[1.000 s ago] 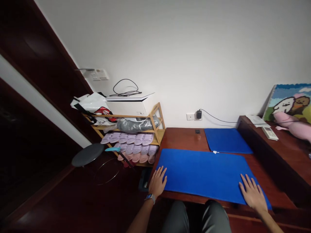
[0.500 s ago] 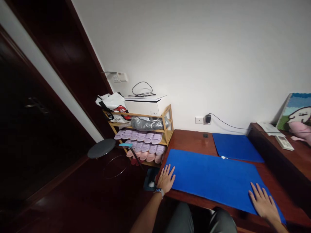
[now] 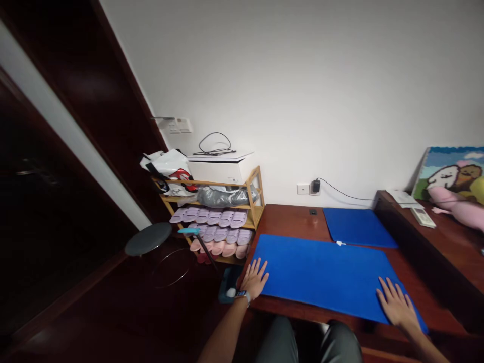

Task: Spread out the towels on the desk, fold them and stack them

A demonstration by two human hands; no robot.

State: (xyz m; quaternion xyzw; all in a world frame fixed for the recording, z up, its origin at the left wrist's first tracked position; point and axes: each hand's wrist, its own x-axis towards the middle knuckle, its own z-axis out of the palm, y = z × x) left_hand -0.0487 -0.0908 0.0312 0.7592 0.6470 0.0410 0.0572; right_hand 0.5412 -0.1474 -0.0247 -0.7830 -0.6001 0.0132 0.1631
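A large blue mat (image 3: 317, 277) lies flat on the dark reddish-brown wooden table (image 3: 291, 217). My left hand (image 3: 254, 280) rests palm down at the mat's left edge, its fingers spread and holding nothing. On the mat's right end lies my right hand (image 3: 397, 302), also flat with fingers apart. Behind the large mat is a smaller blue mat (image 3: 357, 227), with a small white tag (image 3: 341, 243) at its front edge. A watch (image 3: 243, 295) is on my left wrist.
Left of the table, a wooden rack (image 3: 256, 201) holds purple slippers (image 3: 214, 217), pink slippers (image 3: 218, 247) and a white box (image 3: 217, 170). A round stool (image 3: 148, 239) stands farther left. A raised shelf at right bears a remote control (image 3: 422, 218) and a pink plush toy (image 3: 459, 207).
The view has turned slightly to the right, so the scene sits a little farther left. Both hands stay flat in the same places on the mat.
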